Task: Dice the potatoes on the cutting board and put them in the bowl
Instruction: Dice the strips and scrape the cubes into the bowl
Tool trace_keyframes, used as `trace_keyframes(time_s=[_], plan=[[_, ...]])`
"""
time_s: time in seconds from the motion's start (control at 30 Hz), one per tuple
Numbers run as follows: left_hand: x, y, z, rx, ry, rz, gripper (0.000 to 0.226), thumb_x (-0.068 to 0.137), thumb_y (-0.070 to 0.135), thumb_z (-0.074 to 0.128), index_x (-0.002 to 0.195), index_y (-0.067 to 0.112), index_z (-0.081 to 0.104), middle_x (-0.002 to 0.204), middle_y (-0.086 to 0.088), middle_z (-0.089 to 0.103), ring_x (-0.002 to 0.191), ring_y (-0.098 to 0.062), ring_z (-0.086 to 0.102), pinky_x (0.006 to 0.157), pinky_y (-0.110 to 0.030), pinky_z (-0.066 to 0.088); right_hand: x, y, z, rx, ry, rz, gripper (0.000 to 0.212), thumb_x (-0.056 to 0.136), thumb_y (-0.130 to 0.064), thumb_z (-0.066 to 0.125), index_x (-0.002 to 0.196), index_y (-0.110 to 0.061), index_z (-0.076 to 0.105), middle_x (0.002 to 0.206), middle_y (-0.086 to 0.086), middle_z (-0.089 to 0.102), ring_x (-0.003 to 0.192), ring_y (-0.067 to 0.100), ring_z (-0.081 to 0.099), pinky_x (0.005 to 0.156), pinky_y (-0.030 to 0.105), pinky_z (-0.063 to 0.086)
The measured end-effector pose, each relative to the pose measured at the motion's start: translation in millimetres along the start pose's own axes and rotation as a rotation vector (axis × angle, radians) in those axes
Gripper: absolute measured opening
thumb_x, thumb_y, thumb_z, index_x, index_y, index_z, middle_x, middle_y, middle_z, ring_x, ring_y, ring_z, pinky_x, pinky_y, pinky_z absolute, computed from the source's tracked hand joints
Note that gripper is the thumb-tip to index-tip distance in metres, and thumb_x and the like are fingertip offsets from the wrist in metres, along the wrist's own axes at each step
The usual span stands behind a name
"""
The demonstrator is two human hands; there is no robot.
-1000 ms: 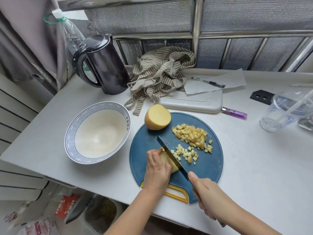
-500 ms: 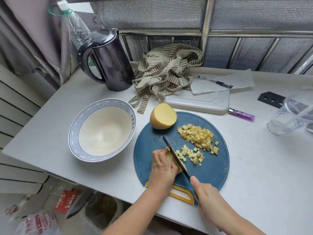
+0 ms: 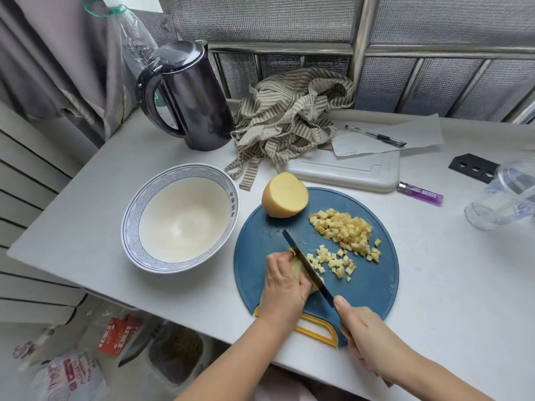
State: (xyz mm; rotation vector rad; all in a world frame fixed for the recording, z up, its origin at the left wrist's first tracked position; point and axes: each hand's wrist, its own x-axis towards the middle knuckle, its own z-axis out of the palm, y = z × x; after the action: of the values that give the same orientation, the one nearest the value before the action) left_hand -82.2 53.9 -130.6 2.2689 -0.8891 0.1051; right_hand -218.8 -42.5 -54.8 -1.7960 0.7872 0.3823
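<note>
A round blue cutting board (image 3: 373,285) with a yellow handle lies at the table's front. My left hand (image 3: 285,285) holds down a potato piece (image 3: 298,266), mostly hidden under my fingers. My right hand (image 3: 362,331) grips a dark knife (image 3: 307,261) whose blade rests against that piece. Potato dice (image 3: 344,231) lie in a heap on the board's right half, with a smaller scatter beside the blade. A peeled half potato (image 3: 285,195) sits at the board's far edge. The white bowl (image 3: 131,224) with a blue patterned rim stands to the left, holding nothing.
A dark kettle (image 3: 191,96) stands at the back left, a striped cloth (image 3: 289,117) behind the board. A white board (image 3: 347,169), paper and pen (image 3: 376,136), a purple lighter (image 3: 419,193) and a clear plastic cup (image 3: 503,195) lie to the right.
The view has shifted slightly. The knife sits a little further along the potato piece. A few more dice lie beside the blade.
</note>
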Motion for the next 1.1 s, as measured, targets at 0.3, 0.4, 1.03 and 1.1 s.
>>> trace_keyframes(time_s=[0.3,0.4,1.03,1.1], plan=[[0.5,-0.7,3.6,0.029,0.020,0.010,0.042,0.080,0.030,0.044,0.115,0.008,0.043,0.107,-0.001,0.036,0.092,-0.020,0.053,0.085,-0.026,0.046,-0.3,-2.5,-3.9,-0.038,-0.024,0.003,0.056,0.099,-0.057,0.017,0.063,-0.017,0.031,0.044,-0.007,0.028,0.038,0.009,0.024,0.046,0.019,0.028],[0.4,0.2,2.2,0.032,0.020,0.008,0.042,0.080,0.030,0.044,0.115,0.008,0.043,0.107,-0.001,0.037,0.092,-0.020,0.054,0.085,-0.026,0.046,1.0,-2.4,-4.3,-0.026,-0.040,0.015,0.056,0.098,-0.059,0.016,0.063,-0.017,0.030,0.045,-0.005,0.027,0.038,0.009,0.023,0.044,0.018,0.026],[-1.4,5.7,-3.6,-0.018,-0.042,-0.060,0.041,0.081,0.035,0.044,0.117,0.016,0.038,0.112,0.004,0.033,0.097,-0.017,0.050,0.087,-0.024,0.041,34.5,-20.3,-3.6,0.134,-0.052,0.073,0.052,0.100,-0.058,0.025,0.066,-0.019,0.032,0.043,-0.005,0.029,0.033,0.012,0.025,0.037,0.019,0.026],[-1.6,6.4,-6.7,-0.065,-0.046,-0.072,0.041,0.082,0.035,0.045,0.118,0.018,0.038,0.113,0.005,0.032,0.099,-0.014,0.046,0.093,-0.020,0.032,34.3,-18.8,-7.8,0.199,-0.069,0.110,0.053,0.098,-0.061,0.030,0.065,-0.020,0.032,0.045,-0.004,0.029,0.036,0.013,0.023,0.037,0.019,0.024]])
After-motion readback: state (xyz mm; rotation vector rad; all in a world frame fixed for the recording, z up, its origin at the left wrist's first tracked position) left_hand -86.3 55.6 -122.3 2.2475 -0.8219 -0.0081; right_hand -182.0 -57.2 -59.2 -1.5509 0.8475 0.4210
